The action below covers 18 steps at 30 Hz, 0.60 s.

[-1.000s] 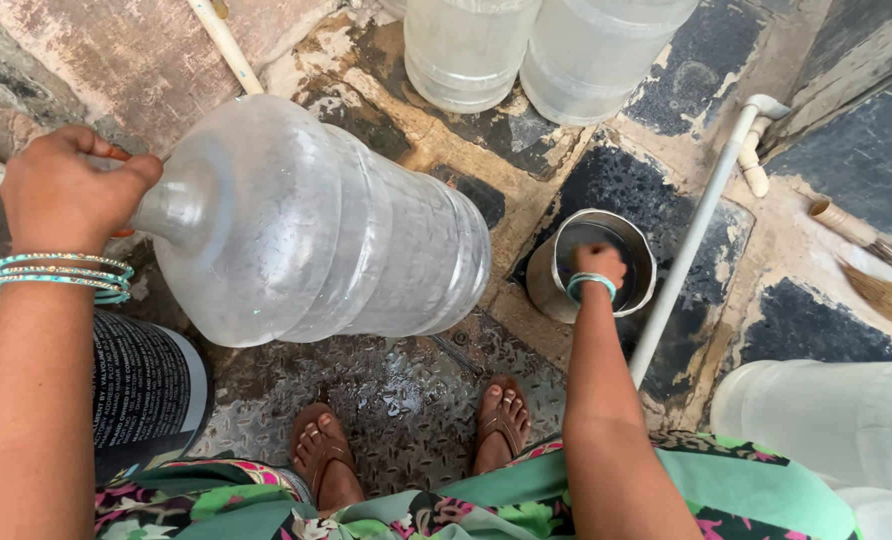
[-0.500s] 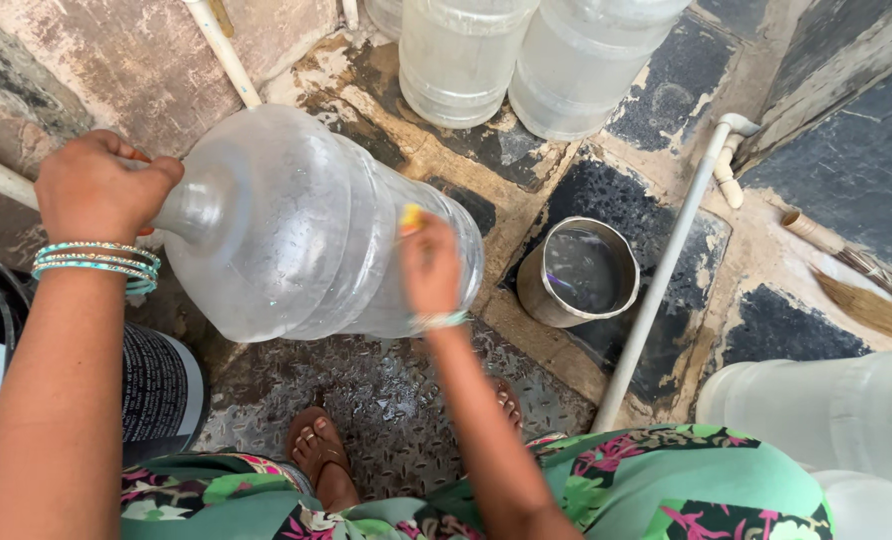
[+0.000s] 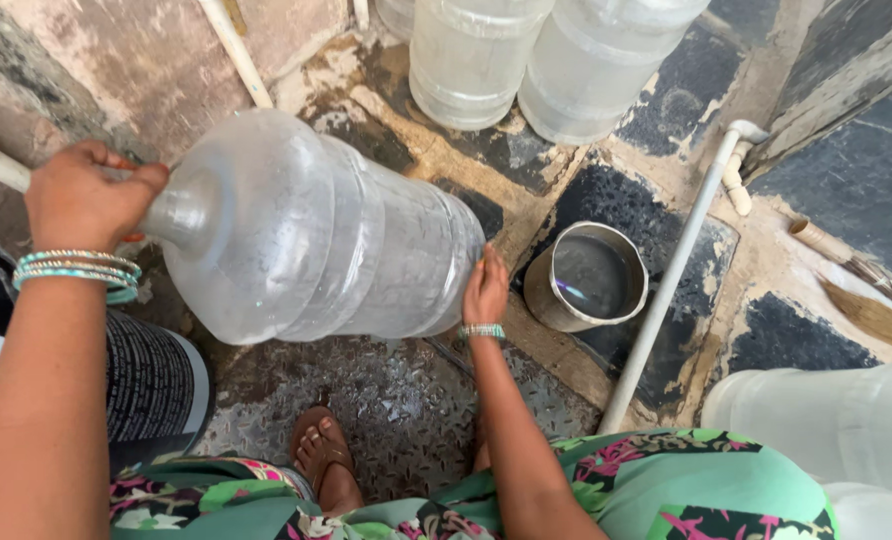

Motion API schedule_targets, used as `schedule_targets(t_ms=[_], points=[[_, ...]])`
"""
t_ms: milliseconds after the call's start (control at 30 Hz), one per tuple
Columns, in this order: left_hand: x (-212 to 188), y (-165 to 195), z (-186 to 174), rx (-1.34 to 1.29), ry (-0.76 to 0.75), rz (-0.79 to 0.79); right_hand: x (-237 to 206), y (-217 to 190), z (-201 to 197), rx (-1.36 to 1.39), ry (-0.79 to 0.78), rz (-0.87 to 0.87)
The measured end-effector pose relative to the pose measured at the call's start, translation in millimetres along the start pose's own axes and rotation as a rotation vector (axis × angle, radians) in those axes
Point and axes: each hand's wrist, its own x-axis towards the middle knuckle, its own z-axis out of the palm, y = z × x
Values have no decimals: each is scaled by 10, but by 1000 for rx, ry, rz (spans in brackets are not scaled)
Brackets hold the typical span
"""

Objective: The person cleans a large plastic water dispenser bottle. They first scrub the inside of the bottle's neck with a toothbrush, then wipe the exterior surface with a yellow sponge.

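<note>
1. Floor: dark stone slabs with pale, worn mortar joints; a plate of patterned metal tread lies directly below the large bottle. A rough stained wall rises behind it.
2. Large bottle: clear plastic water jug, held on its side above the floor, neck to the left, base to the right.
3. Left hand: fingers closed round the bottle's neck (beaded bangles at the wrist).
4. Right hand: flat, fingers together, palm pressed against the bottle's base.
5. Steel pot: round, open, just right of the bottle's base, standing on the floor.
6. White pipe: runs slantwise past the pot, further right of the bottle.
7. Two upright clear bottles: beyond the large bottle, by the wall.
8. Dark cylindrical container: below the bottle's neck, covered in small pale print (not legible).
9. Broom: far right of the bottle, lying flat.
</note>
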Motion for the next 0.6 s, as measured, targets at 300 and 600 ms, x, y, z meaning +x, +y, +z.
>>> schedule_targets(t_ms=[300,600], points=[[40,-47,2,26,59,25,-1259,-1248,236,468,-130,-449],[43,-153,-82,-94,12,3,-496,94,166,24,42,-227]])
